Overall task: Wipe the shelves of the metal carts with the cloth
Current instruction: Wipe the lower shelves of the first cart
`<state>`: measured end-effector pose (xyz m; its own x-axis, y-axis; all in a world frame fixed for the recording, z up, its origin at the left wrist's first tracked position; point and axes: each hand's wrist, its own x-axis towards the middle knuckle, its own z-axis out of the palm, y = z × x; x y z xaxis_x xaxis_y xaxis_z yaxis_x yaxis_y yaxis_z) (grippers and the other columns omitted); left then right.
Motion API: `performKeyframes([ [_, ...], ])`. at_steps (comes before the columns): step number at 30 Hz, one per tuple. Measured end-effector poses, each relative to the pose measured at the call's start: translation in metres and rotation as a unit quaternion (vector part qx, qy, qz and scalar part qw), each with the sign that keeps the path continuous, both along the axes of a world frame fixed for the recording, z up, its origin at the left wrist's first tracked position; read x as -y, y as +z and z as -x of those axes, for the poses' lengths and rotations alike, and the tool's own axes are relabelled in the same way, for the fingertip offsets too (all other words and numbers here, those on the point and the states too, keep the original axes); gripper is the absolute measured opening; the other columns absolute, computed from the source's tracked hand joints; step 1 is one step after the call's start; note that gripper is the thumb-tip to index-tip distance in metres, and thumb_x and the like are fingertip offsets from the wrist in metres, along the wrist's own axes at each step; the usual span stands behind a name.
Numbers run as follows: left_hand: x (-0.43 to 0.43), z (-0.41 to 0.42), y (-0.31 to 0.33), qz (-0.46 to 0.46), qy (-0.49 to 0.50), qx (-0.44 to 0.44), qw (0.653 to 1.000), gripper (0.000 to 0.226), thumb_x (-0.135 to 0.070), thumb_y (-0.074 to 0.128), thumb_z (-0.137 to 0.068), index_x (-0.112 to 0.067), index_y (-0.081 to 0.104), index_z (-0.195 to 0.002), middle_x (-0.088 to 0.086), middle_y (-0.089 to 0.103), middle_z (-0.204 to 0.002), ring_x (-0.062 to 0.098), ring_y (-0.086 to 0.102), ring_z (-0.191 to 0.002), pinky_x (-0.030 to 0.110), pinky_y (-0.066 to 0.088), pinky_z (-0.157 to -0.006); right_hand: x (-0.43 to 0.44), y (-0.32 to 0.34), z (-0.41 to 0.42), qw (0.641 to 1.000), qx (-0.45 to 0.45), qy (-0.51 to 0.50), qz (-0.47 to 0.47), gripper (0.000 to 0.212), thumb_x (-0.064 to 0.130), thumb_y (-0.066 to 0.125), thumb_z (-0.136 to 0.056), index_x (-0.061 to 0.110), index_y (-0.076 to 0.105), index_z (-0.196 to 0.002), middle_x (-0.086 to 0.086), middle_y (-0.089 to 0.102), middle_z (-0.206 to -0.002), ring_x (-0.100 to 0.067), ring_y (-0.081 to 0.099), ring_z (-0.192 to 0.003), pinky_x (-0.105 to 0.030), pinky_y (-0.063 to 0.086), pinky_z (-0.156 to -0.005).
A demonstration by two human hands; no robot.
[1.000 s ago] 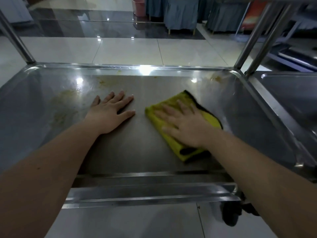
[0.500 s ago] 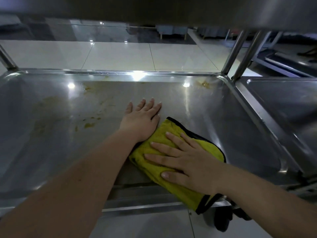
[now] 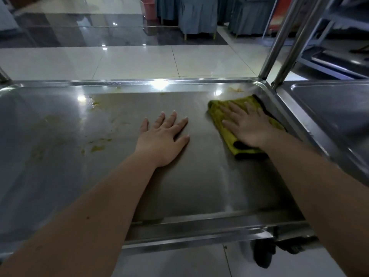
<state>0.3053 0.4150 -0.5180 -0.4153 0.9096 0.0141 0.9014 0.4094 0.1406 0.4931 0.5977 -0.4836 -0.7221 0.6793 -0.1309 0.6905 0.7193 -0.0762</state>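
My right hand [image 3: 251,126] presses flat on the cloth [image 3: 227,134] at the 2 o'clock corner of the shelf [image 3: 199,186]; the stains [image 3: 97,146] lie toward 9 o'clock, nearer my flat, spread left hand [image 3: 163,140]

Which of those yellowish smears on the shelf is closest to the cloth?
The smear in the far right corner, just beyond the cloth under the right hand; the others lie left of the left hand.
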Motion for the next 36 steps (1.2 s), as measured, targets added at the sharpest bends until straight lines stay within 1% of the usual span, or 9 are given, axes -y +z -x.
performKeyframes([
  [3,-0.001,0.001,-0.002,-0.001,0.001,-0.004,1.0,0.062,-0.071,0.009,-0.088,-0.056,-0.001,-0.147,-0.017,-0.001,-0.162,0.014,-0.002,-0.15,0.053,-0.003,-0.116,0.08,-0.01,-0.061,0.987,-0.019,0.154,-0.043,0.055,0.066,0.005,-0.095,0.056,-0.013,-0.145,0.019,-0.009,-0.161,-0.027,-0.008,-0.15,-0.05,-0.002,-0.119],
  [5,-0.001,0.001,-0.003,-0.002,-0.001,-0.004,1.0,0.062,-0.071,0.009,-0.088,-0.056,-0.001,-0.147,-0.017,-0.002,-0.162,0.014,-0.002,-0.15,0.053,-0.003,-0.116,0.119,-0.011,-0.097,0.966,-0.042,0.256,0.023,0.053,0.066,0.01,-0.097,0.056,-0.002,-0.148,0.022,-0.006,-0.161,-0.02,-0.014,-0.149,-0.043,-0.011,-0.117],
  [8,0.001,-0.001,-0.003,-0.003,-0.003,-0.005,1.0,0.061,-0.07,0.009,-0.09,-0.055,-0.001,-0.148,-0.016,-0.003,-0.162,0.013,-0.003,-0.15,0.052,-0.004,-0.116,0.099,-0.004,-0.104,0.954,-0.044,0.293,0.03,0.054,0.065,0.019,-0.098,0.054,0.005,-0.149,0.026,-0.003,-0.16,-0.015,-0.012,-0.149,-0.032,-0.012,-0.116],
  [12,0.003,-0.001,0.001,0.002,-0.006,-0.003,1.0,0.06,-0.07,0.008,-0.09,-0.055,-0.003,-0.147,-0.017,-0.004,-0.161,0.013,-0.004,-0.149,0.051,-0.006,-0.117,-0.005,0.0,-0.061,0.993,-0.029,0.101,-0.046,0.053,0.05,0.026,-0.102,0.037,0.013,-0.151,0.007,0.012,-0.162,-0.026,0.008,-0.149,-0.036,0.0,-0.12],
  [17,0.002,-0.001,0.001,0.004,-0.002,-0.002,1.0,0.06,-0.07,0.009,-0.09,-0.055,-0.002,-0.147,-0.016,-0.003,-0.162,0.013,-0.003,-0.149,0.052,-0.005,-0.117,-0.073,-0.004,-0.029,0.99,0.008,-0.136,-0.019,0.057,0.062,0.011,-0.097,0.048,0.002,-0.151,0.013,-0.003,-0.163,-0.029,-0.006,-0.149,-0.056,-0.003,-0.118],
  [23,0.0,0.001,0.002,0.009,0.002,-0.001,1.0,0.059,-0.068,0.011,-0.092,-0.055,0.0,-0.148,-0.015,-0.002,-0.162,0.014,-0.001,-0.15,0.053,-0.002,-0.117,-0.003,-0.007,-0.08,0.996,-0.006,-0.092,0.002,0.056,0.066,0.007,-0.093,0.056,-0.007,-0.146,0.018,-0.004,-0.162,-0.026,-0.004,-0.149,-0.052,-0.004,-0.118],
  [26,0.001,0.0,0.001,0.005,-0.004,0.001,1.0,0.059,-0.068,0.011,-0.092,-0.054,0.001,-0.148,-0.015,-0.002,-0.162,0.015,-0.001,-0.15,0.054,-0.002,-0.117,0.057,-0.011,-0.139,0.998,-0.02,-0.05,0.01,0.054,0.078,-0.001,-0.08,0.072,-0.02,-0.131,0.035,-0.016,-0.151,-0.016,-0.008,-0.148,-0.046,-0.004,-0.118],
  [30,0.002,-0.002,0.005,0.017,-0.009,-0.005,1.0,0.059,-0.066,0.013,-0.093,-0.051,0.003,-0.149,-0.013,-0.001,-0.162,0.016,-0.001,-0.15,0.054,-0.002,-0.116,0.075,-0.008,-0.155,0.998,-0.012,-0.055,0.02,0.053,0.079,0.003,-0.084,0.07,-0.016,-0.133,0.036,-0.019,-0.147,-0.014,-0.014,-0.148,-0.045,-0.006,-0.118],
  [36,0.018,0.014,0.02,-0.122,-0.045,0.206,0.97,0.046,-0.039,0.033,-0.101,-0.042,0.031,-0.148,-0.009,0.015,-0.161,0.012,0.001,-0.149,0.043,-0.01,-0.117,0.072,-0.006,-0.145,0.995,-0.006,-0.099,0.03,0.053,0.065,0.015,-0.093,0.062,-0.006,-0.141,0.026,-0.01,-0.159,-0.017,-0.011,-0.149,-0.047,-0.005,-0.119],
])
